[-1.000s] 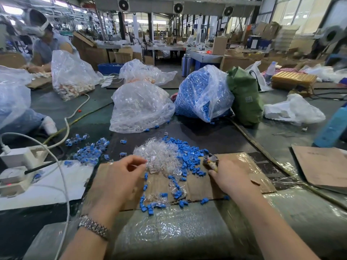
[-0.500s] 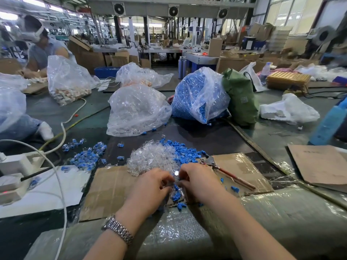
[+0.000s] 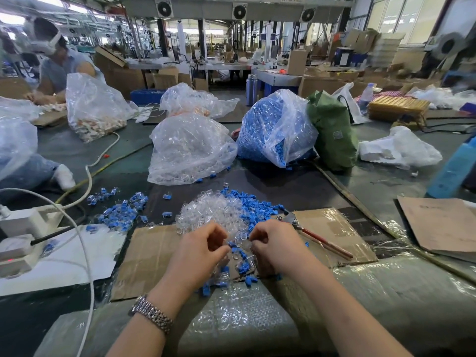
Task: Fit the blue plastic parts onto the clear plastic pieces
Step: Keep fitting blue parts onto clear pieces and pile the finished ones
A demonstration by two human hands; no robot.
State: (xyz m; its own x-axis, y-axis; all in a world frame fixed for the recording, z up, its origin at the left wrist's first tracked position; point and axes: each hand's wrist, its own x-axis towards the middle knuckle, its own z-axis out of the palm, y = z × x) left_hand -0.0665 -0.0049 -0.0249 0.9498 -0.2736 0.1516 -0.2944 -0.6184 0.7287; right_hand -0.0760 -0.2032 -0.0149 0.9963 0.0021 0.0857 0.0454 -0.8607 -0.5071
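Red-handled pliers [image 3: 318,237] lie beside the hands [image 3: 239,247].

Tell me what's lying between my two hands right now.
In the head view, small loose blue parts and clear pieces lie on the cardboard between the left hand and right hand.

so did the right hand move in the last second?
Yes. The right hand has left the pliers on the cardboard and moved left, meeting the left hand.

Blue parts [image 3: 257,204] beside clear pieces [image 3: 213,212] — brown cardboard [image 3: 154,256], green bag [image 3: 332,132], red-handled pliers [image 3: 316,238], silver watch [image 3: 152,314], dark green table [image 3: 386,181].
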